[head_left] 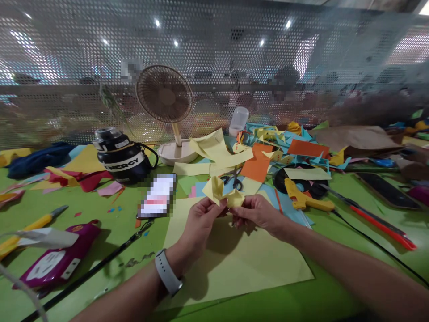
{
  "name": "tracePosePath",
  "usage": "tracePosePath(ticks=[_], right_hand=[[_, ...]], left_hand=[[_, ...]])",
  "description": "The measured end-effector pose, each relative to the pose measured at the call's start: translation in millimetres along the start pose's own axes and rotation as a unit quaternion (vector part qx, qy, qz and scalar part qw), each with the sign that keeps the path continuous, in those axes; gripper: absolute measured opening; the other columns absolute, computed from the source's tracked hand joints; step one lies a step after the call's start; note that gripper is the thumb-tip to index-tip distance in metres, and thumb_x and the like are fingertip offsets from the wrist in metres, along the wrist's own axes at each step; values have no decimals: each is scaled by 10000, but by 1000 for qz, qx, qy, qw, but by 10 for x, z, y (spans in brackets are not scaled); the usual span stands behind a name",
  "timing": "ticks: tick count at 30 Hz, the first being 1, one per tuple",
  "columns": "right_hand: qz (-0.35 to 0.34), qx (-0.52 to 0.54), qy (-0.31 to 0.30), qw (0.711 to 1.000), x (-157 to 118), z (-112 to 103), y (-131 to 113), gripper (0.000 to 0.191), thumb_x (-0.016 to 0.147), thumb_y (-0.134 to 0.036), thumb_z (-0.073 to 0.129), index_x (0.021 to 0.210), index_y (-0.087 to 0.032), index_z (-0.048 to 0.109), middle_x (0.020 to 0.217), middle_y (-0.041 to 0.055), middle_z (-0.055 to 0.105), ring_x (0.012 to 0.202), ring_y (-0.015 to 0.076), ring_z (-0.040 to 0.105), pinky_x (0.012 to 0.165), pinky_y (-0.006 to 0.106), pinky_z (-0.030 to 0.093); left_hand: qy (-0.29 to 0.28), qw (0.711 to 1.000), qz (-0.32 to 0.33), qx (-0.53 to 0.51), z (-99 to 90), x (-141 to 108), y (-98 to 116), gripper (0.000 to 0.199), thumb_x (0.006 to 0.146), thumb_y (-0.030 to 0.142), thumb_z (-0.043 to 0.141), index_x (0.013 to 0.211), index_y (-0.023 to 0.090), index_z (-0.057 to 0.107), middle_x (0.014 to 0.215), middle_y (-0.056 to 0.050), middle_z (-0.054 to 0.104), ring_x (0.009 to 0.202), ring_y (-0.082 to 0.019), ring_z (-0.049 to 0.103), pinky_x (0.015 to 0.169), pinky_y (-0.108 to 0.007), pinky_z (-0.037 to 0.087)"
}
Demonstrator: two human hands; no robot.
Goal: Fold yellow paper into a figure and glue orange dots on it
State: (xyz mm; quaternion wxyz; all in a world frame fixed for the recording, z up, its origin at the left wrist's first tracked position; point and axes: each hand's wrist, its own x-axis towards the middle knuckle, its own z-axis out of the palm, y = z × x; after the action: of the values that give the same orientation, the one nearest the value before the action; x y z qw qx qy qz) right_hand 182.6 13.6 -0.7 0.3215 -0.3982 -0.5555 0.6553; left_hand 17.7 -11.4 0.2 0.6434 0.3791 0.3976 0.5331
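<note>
My left hand [203, 219] and my right hand [253, 212] meet over a large pale yellow sheet [254, 268] on the green table. Between them is a small folded piece of yellow paper [214, 188], its flaps standing up above the fingers. The left fingers pinch one side of it, and the right thumb and fingers pinch the other. My fingertips hide its lower part. Just beyond the folded paper lie dark-handled scissors [234, 181]. To the right of my right hand rests a yellow glue gun [303, 197] on a black round object.
A fan [165, 95], a black bottle [120, 156] and a phone [157, 195] stand or lie at the left. Coloured paper scraps [295, 138] heap up at the back. A red-and-black long tool [382, 226] and a dark phone [389, 190] lie right. A purple device [63, 255] sits front left.
</note>
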Motion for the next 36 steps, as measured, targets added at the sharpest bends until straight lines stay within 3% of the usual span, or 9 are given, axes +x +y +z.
tracePosePath(ticks=[8,12,17,21,26,36], right_hand=[[20,17,3,1000,-25,2,-38,304,722,-426,685,715,-123,707,648,52,716,576,123,657,565,230,485],[-2,0,-2,1000,-46,10,-61,374,793,-446,582,682,-109,700,648,76,714,584,136,656,598,254,489],[-33,-39,44,998,-58,7,-88,327,759,-446,634,624,-150,600,530,-23,592,447,77,516,466,206,413],[-58,-56,40,996,-44,-2,-70,311,754,-458,651,696,-162,577,581,-38,560,463,67,488,459,201,389],[-78,-57,48,994,-15,-32,-15,346,770,-485,632,663,-172,530,543,-52,518,461,70,445,447,203,350],[-90,-76,8,993,-64,-9,-79,297,819,-445,596,694,-176,584,593,-16,616,529,106,518,509,230,373]], left_hand=[[14,999,-28,-23,-62,25,-16,205,641,287,789,739,144,680,697,-31,713,631,-127,629,638,-231,480],[10,1000,-22,-13,-63,25,4,202,643,283,789,742,145,679,698,-26,709,629,-115,620,646,-222,475],[-3,1000,-13,14,-60,21,21,191,673,295,777,732,144,675,670,-12,687,595,-90,591,613,-199,451],[9,999,-34,-15,-38,-1,47,227,663,337,784,728,171,643,680,12,672,643,-100,613,616,-196,466],[-63,993,-91,47,-4,-45,61,253,713,378,743,761,166,612,743,-17,685,697,-118,626,553,-181,458],[-135,982,-73,108,-21,-64,79,265,806,395,640,729,142,617,741,-35,677,646,-109,602,514,-181,444]])
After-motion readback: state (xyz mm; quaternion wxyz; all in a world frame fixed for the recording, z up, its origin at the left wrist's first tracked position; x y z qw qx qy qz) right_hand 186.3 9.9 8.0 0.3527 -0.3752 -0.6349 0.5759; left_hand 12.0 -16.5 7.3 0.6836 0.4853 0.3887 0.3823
